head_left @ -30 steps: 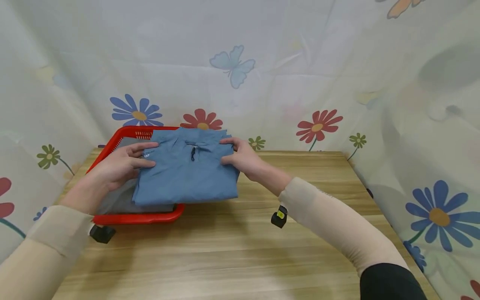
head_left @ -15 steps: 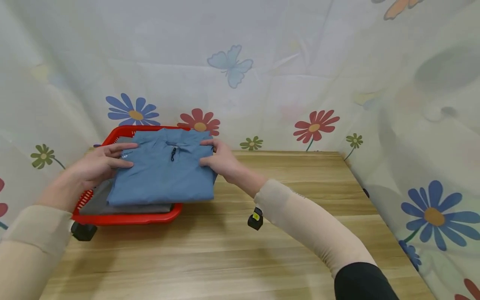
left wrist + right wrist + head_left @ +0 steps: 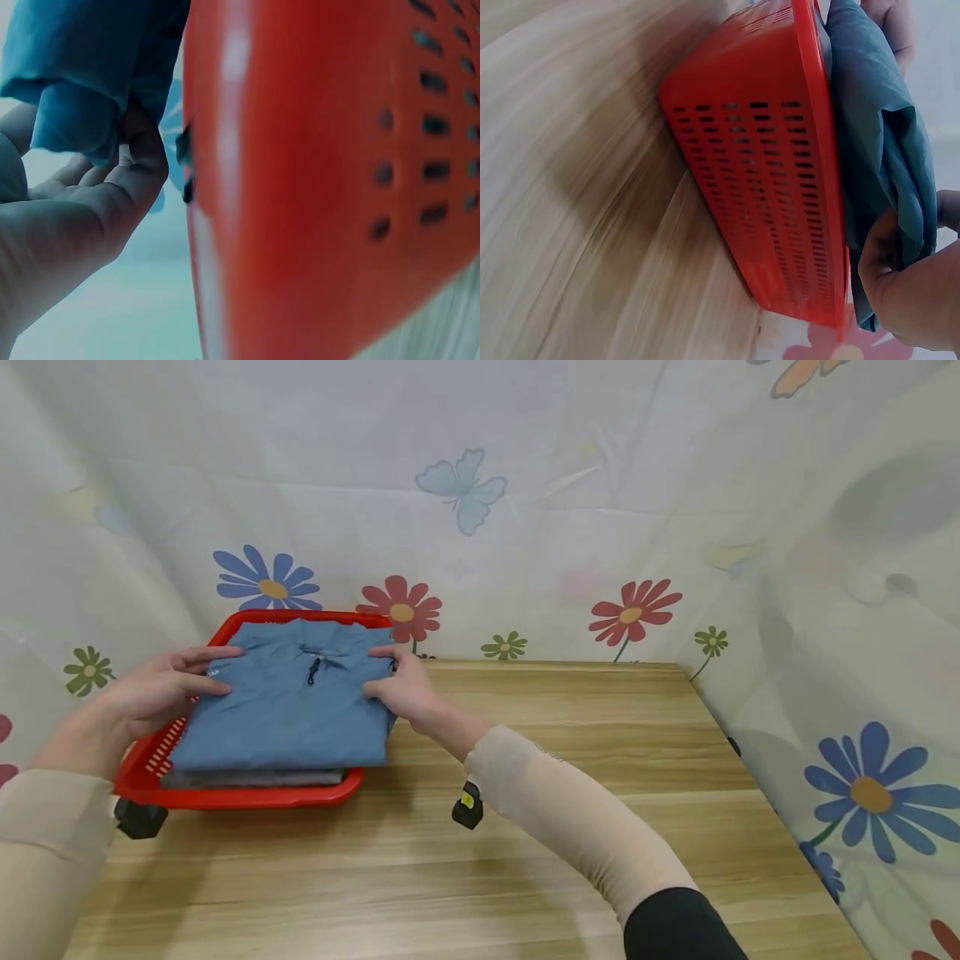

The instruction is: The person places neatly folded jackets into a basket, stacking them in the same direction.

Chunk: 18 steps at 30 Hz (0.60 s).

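Observation:
A folded blue shirt with a short dark zip pull at its neck lies flat between my two hands, over the red plastic basket. My left hand grips its left edge, thumb on top; the left wrist view shows fingers curled beneath the cloth. On the opposite edge my right hand pinches the shirt, with fingers under the fold in the right wrist view. Beneath the shirt, a grey folded garment shows at the basket's front. Most of the basket's inside is hidden.
The basket stands at the left rear of a wood-grain table. A flower-print curtain hangs behind and at both sides. Small black wrist cameras sit under the forearms.
Both hands have carried the blue shirt leftward, from partly beyond the basket's right side to mostly over it. More of the grey garment is covered now. The basket has stayed in place.

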Each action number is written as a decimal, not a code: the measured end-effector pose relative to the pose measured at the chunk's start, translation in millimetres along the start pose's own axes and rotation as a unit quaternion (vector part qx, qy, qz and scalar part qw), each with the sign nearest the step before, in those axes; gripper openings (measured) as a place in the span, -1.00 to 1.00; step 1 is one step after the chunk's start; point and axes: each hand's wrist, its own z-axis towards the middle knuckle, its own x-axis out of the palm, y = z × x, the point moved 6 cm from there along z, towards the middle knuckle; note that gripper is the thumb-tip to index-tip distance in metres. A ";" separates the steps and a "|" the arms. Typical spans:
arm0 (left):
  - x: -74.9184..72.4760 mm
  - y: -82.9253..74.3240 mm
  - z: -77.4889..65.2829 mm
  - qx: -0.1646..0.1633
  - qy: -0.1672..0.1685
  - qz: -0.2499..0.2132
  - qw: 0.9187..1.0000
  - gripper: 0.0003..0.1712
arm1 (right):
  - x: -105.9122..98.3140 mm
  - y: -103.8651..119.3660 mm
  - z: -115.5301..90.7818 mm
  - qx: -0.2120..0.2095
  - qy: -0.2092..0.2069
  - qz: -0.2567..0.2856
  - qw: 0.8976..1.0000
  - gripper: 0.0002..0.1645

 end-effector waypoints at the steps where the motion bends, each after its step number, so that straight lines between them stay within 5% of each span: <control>1: -2.1 1.5 0.2 -0.002 0.000 0.001 1.000 -0.14 | 2.3 -0.7 1.0 0.000 -0.002 0.001 1.000 -0.35; 18: -32.8 22.6 -3.7 -0.013 -0.021 0.027 0.999 -0.18 | 33.9 -4.9 11.4 0.000 -0.009 -0.012 1.000 -0.42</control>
